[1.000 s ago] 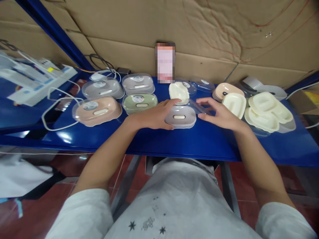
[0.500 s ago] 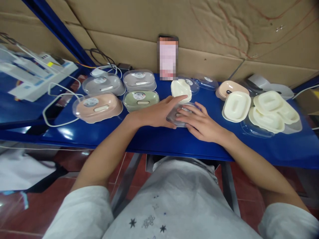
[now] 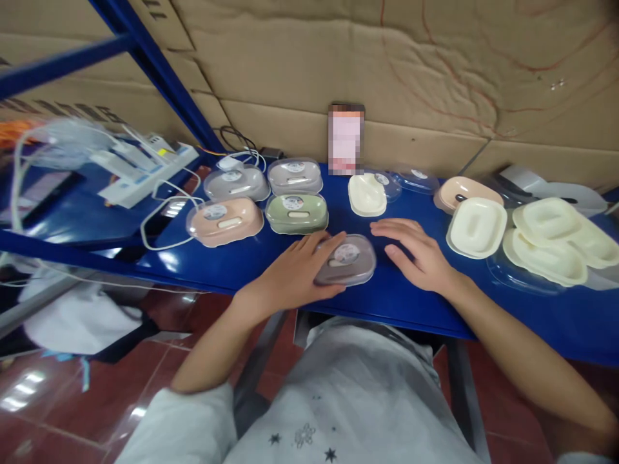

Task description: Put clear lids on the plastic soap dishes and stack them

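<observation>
A grey soap box with a clear, stickered lid [image 3: 356,263] sits near the table's front edge. My left hand [image 3: 293,270] grips its left end, thumb on the near side and fingers over the far side. To the right of the box, apart from it, my right hand [image 3: 418,254] is open, fingers stretched out and nothing held. Beyond the hands lies a cream soap tray [image 3: 366,195]. Left of it stand lidded soap boxes: a green one [image 3: 296,216], a pink one [image 3: 227,222] and two grey ones [image 3: 236,185] [image 3: 294,177].
A phone [image 3: 346,140] leans on the cardboard at the back. Several cream trays [image 3: 476,229] and a peach soap box [image 3: 469,190] lie right, with clear lids [image 3: 416,180] around. A power strip [image 3: 149,177] and white cables occupy the left.
My right hand has come off the clear lid and moved right. My left hand still holds the grey soap box, now nearer the table's front edge. The camera view has shifted.
</observation>
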{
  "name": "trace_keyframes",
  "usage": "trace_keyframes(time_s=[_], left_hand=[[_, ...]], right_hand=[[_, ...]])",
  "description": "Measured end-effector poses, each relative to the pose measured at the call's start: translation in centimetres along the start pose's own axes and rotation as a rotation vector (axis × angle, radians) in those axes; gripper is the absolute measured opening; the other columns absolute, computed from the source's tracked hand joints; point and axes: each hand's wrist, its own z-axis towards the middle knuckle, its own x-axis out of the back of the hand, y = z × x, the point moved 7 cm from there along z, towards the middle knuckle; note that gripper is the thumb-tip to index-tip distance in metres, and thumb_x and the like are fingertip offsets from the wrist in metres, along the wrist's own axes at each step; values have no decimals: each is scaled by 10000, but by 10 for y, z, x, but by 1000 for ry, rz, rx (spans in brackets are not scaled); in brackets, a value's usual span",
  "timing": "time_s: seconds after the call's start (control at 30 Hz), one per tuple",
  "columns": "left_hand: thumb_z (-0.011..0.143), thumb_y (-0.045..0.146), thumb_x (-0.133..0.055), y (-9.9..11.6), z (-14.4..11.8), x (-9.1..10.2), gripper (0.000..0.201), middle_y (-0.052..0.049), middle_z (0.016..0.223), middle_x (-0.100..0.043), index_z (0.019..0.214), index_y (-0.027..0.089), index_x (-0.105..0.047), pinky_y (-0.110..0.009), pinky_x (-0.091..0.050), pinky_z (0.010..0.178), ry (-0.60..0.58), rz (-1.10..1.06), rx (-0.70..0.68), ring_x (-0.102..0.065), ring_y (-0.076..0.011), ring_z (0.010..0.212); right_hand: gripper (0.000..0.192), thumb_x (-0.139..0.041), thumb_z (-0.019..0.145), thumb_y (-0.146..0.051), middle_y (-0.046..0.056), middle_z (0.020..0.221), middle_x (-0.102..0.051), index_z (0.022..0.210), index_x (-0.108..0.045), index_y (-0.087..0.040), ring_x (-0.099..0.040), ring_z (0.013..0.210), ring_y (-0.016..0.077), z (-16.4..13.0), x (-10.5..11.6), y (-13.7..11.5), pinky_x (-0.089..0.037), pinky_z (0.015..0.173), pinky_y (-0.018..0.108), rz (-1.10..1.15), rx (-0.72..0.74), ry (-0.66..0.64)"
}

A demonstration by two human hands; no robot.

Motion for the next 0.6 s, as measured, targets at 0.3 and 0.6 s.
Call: trace_keyframes(time_s=[0.3,0.6], left_hand=[[977,526,-689,-102,-149,51,730,-78,1611,-471,1634,399,-397,-637,-418,1265,344,87,345,-512,-412,1496],[914,503,-721,-110,-147,55,805,130,1786,-228,1588,632,-300,-814,-286,1276,481,62,345,-333,-519,1593]], right_hand=[[292,-519,1111,-309,85,1393,-752,1301,-738,-267,-689,1319,291,-3,-19,18,-515,1108,521,-219,-1,-160],[613,-368,1134,-483,164,1744,-401,1693,-339,-232,-329,1638,383,-5,-39,62,-257,1293,710,-391,-196,-274]])
